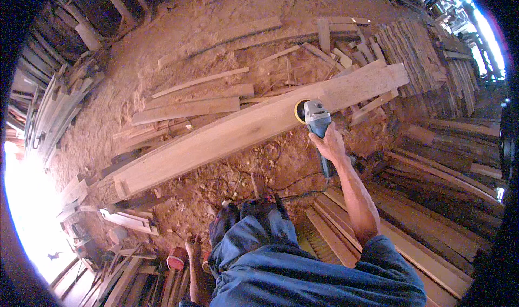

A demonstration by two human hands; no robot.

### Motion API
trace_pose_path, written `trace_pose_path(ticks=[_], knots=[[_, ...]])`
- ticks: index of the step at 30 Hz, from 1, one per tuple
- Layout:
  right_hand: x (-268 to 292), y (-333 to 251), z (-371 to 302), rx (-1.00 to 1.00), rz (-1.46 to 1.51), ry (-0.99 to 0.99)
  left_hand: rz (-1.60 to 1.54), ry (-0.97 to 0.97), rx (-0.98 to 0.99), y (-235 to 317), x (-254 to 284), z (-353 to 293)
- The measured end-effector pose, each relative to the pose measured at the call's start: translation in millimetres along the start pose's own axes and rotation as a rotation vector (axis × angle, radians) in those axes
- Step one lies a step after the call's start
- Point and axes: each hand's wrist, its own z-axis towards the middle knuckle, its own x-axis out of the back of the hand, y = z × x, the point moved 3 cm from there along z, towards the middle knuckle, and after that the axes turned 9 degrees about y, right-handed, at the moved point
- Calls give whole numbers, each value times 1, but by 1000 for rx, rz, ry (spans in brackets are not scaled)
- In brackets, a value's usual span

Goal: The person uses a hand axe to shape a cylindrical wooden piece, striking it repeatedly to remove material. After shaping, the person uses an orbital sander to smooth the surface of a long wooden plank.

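My right hand (331, 145) is wrapped round the blue body of an angle grinder (318, 124) with a silver-grey head. Its round, yellow-edged disc (299, 112) is at the face of a long, wide wooden plank (216, 144), right of the middle; whether it touches cannot be made out. The plank slants from near left to far right. Down by my left side hangs my left hand (193, 246), small and dim, its fingers loosely bent and apart, with nothing visible in them. Just left of it is a red container (176, 259).
Loose boards (189, 109) lie on the dirt floor beyond the plank. Stacked boards (400, 215) fill the near right, and more slats (405, 58) stand at the far right. A dark cord (303, 195) crosses the ground near my feet. Timber (59, 107) leans at left.
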Motion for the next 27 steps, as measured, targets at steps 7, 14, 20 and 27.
trace_pose_path(ticks=[7, 14, 20, 27], knots=[[-23, -57, -36, 54, 38, -78, -95, -20, 76, -29, -4, 17], [-44, -113, -75, 143, 51, -154, -4, -55, 33, -39, -10, 26], [-67, -174, -100, 360, -44, -96, 119, -102, -9, -23, 1, 26], [-90, -250, -132, 393, -2, -258, 20, -5, 24, -28, 18, 28]])
